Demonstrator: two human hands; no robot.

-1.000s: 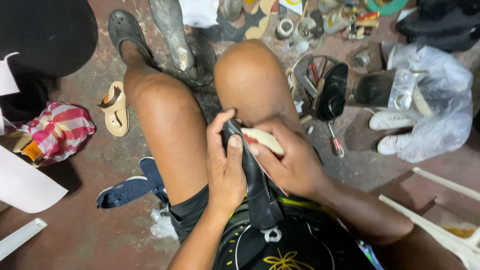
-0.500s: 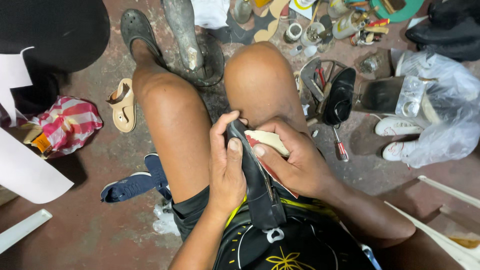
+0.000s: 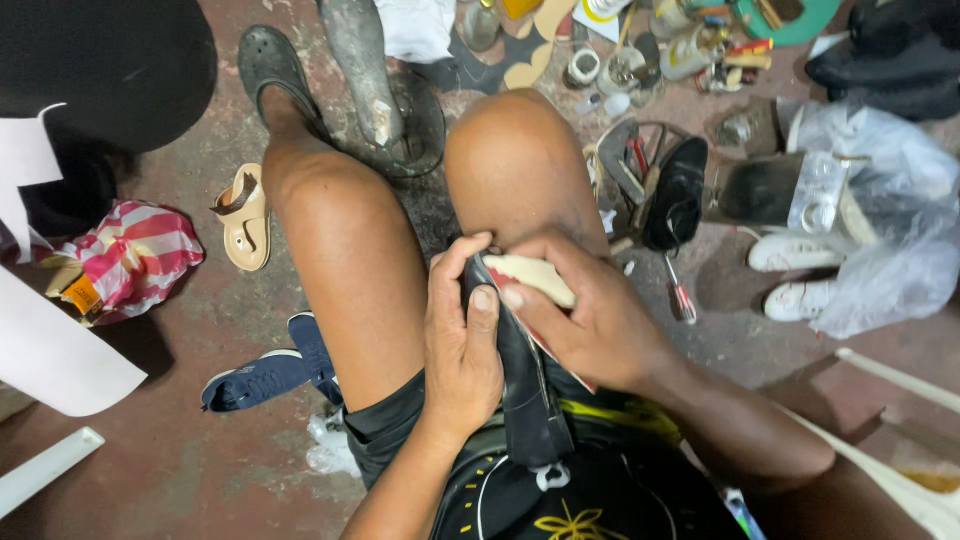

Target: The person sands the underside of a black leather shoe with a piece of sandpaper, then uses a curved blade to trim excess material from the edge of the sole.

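Observation:
I sit with my bare knees up, and a black shoe [image 3: 525, 395] lies in my lap between my thighs, toe pointing away from me. My left hand [image 3: 462, 345] grips the shoe from the left, thumb pressed along its upper edge. My right hand [image 3: 590, 320] holds the other side, with its fingers over a cream-coloured insole or sole piece [image 3: 535, 277] at the front of the shoe. Both thumbs meet near the shoe's opening. The lower end of the shoe rests against my black shirt.
A metal shoe last on a stand [image 3: 375, 90] rises between my feet. A tan sandal [image 3: 243, 215], a navy sneaker [image 3: 262, 375], a striped bag [image 3: 130, 255], a black shoe [image 3: 678, 195], a red-handled tool [image 3: 680, 295], white sneakers in plastic [image 3: 830, 270] and small jars [image 3: 640, 55] lie around.
The view has drifted slightly, so things sit a little lower in frame. My hands keep the same grip on the shoe, with only small finger shifts.

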